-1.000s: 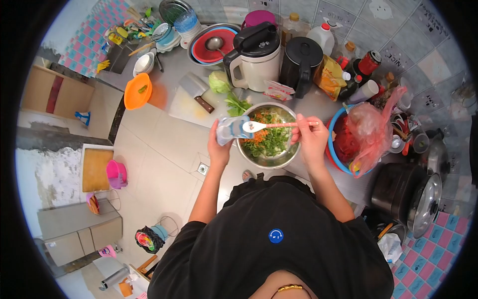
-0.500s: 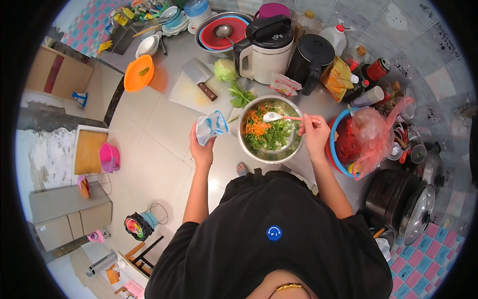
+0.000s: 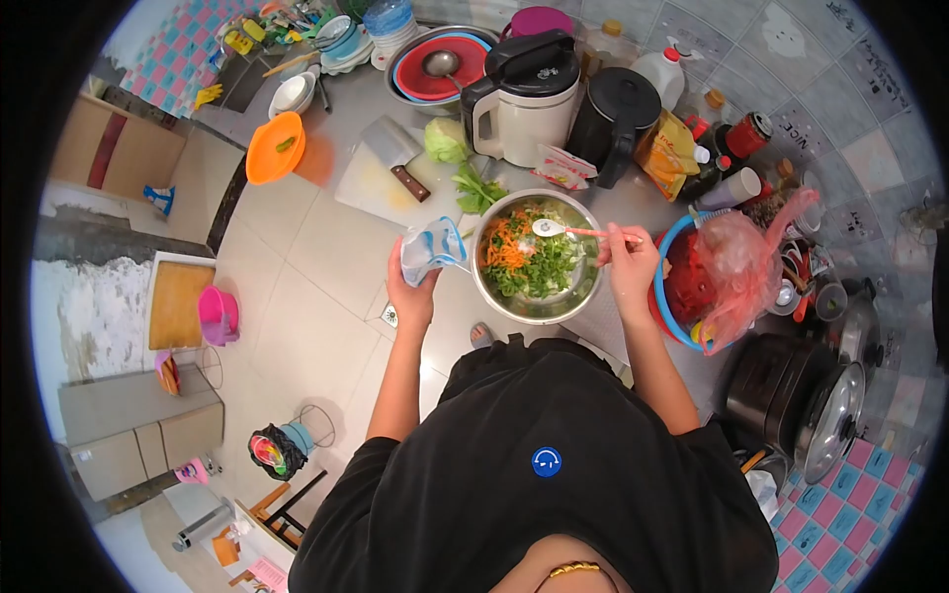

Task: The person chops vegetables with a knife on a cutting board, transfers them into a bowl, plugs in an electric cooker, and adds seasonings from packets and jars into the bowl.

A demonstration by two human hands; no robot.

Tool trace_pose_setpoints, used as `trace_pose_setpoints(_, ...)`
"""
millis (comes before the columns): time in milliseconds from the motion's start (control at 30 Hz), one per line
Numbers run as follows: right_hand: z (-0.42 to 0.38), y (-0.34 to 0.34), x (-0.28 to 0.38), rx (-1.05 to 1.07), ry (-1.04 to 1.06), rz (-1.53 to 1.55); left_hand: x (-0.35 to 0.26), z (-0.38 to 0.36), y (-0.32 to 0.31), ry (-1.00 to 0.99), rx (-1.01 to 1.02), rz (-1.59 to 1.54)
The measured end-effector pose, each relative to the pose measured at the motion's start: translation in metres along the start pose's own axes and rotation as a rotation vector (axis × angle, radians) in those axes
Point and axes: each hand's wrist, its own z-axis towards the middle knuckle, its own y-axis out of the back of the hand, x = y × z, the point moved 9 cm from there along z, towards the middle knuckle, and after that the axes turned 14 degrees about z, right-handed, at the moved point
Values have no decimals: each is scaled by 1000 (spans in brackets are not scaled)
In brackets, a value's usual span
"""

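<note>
My left hand (image 3: 409, 295) is closed around an opened clear plastic bag with blue markings (image 3: 429, 249), just left of the steel mixing bowl (image 3: 534, 318). The bag's mouth faces the bowl. Between the fingers of my right hand (image 3: 631, 267) is the reddish handle of a white spoon (image 3: 551, 228), whose head hangs over the bowl's contents. In the bowl lie shredded carrot (image 3: 504, 244) and chopped green vegetables (image 3: 539, 280). A small white patch shows on top of them, near the spoon.
Behind the bowl are celery leaves (image 3: 478, 188), a cabbage piece (image 3: 446, 140) and a cleaver (image 3: 391, 141) on a cutting board (image 3: 366, 198). A soymilk maker (image 3: 524, 109) and black kettle (image 3: 618, 114) stand beyond. A blue-rimmed basin (image 3: 664, 314) with a red bag sits right.
The spoon has shifted slightly right and up, and its white load is gone from its head. A white patch now shows on the vegetables. My left hand and the bag have moved right.
</note>
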Motion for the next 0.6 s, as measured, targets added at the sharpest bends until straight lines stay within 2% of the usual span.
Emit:
trace_pose_setpoints(133,-3,7,4,-38,-40,181,-10,-1,-7,-16,17,29)
trace_pose_setpoints(233,-13,1,20,-81,-147,438,-20,-2,-16,-35,56,34)
trace_pose_setpoints(333,-26,-23,59,32,-80,431,-28,-3,-32,-77,112,36)
trace_pose_setpoints(400,-37,-41,77,105,16,245,-48,-8,-48,-133,175,62)
trace_pose_setpoints(467,-46,-60,75,252,56,-3,-63,-17,-73,-106,304,-77)
trace_pose_setpoints(500,-50,-74,91,345,269,-123,-69,-22,-86,-89,370,-143)
trace_pose_setpoints(533,-51,-78,93,380,203,-305,-68,-25,-100,-95,416,-140)
trace_pose_setpoints(567,-52,-74,95,359,234,-471,-68,-30,-115,-100,475,-148)
trace_pose_setpoints(600,-51,-68,95,343,208,-526,-69,-34,-129,-103,532,-153)
